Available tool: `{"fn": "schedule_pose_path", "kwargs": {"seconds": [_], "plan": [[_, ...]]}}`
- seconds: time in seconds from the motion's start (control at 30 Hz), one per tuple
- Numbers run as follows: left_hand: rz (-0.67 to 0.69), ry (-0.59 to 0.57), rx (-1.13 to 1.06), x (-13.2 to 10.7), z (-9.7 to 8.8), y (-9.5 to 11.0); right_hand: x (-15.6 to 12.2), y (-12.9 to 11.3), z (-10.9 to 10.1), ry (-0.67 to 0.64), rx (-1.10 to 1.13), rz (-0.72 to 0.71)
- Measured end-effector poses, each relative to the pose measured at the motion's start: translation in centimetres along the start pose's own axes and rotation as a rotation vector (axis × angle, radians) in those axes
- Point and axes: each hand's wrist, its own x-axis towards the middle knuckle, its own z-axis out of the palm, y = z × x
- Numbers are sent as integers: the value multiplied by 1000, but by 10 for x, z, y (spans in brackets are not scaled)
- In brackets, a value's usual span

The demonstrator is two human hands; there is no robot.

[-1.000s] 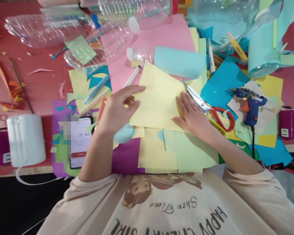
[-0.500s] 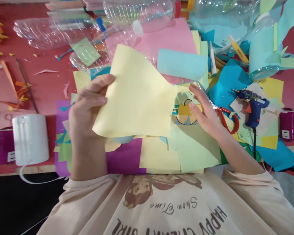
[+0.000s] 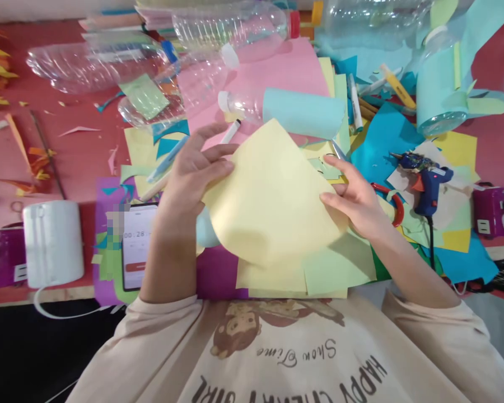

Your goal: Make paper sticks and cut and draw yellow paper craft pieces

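Between my hands a sheet of pale yellow paper (image 3: 273, 196) is held up, one corner pointing away from me and its near edge curved. My left hand (image 3: 199, 170) pinches its left side between thumb and fingers. At its right side is my right hand (image 3: 357, 201), thumb over the edge and fingers closing behind. Beneath the sheet lie a pale green sheet (image 3: 340, 266) and purple paper (image 3: 216, 271). Red-handled scissors (image 3: 397, 207) lie partly hidden beside my right hand. Just beyond the sheet lies a bottle wrapped in light blue paper (image 3: 304, 112).
A blue glue gun (image 3: 430, 187) rests on paper scraps at right. Clear plastic bottles (image 3: 231, 25) lie along the back. A phone (image 3: 138, 246) showing a timer is beside my left forearm, near a white case (image 3: 52, 243). Markers (image 3: 397, 87) lie at back right.
The yellow sheet has turned so that a corner points away from me. My left hand has moved right, uncovering the phone and a marker. My right hand has come onto the sheet's edge.
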Motion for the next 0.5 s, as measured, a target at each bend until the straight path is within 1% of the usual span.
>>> {"fn": "schedule_pose_path", "kwargs": {"seconds": [0.03, 0.1, 0.17, 0.2, 0.27, 0.33, 0.4, 0.47, 0.5], "plan": [[22, 2, 86, 2, -3, 3, -9, -4, -1, -16, 18, 30], [83, -5, 312, 3, -5, 4, -24, -10, -4, -49, -65, 43], [135, -22, 535, 5, -2, 2, -36, -10, -6, -93, -289, 19], [146, -31, 630, 5, 2, 0, -40, -8, -7, -89, -433, -22], [148, -119, 755, 7, 12, -6, -45, -1, -9, -28, -695, -156], [156, -195, 815, 8, 22, -12, -48, 8, -9, 47, -838, -316], [203, -248, 817, 8, 30, -18, -49, 15, -5, 68, -888, -447], [287, -256, 806, 8, 35, -23, -49, 20, 3, 14, -942, -538], [336, -247, 805, 8, 37, -25, -50, 22, 8, -38, -982, -572]]}}
